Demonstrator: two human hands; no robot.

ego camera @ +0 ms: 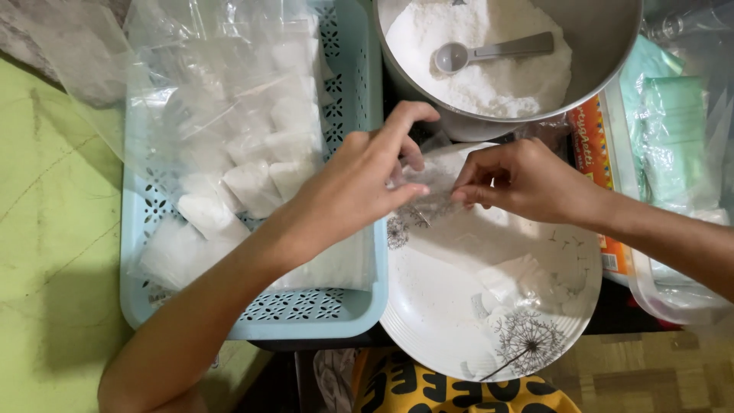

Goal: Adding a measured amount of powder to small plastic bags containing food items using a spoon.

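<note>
The left hand (359,180) and right hand (520,180) meet over the white plate (443,306), each pinching an edge of a small clear plastic bag (428,191) stretched between their fingertips. The bag hangs just above the plate's upper rim, below the steel bowl (604,46) of white powder (497,76). Filled packets (245,176) lie in the blue basket (359,306) beside the left hand.
</note>
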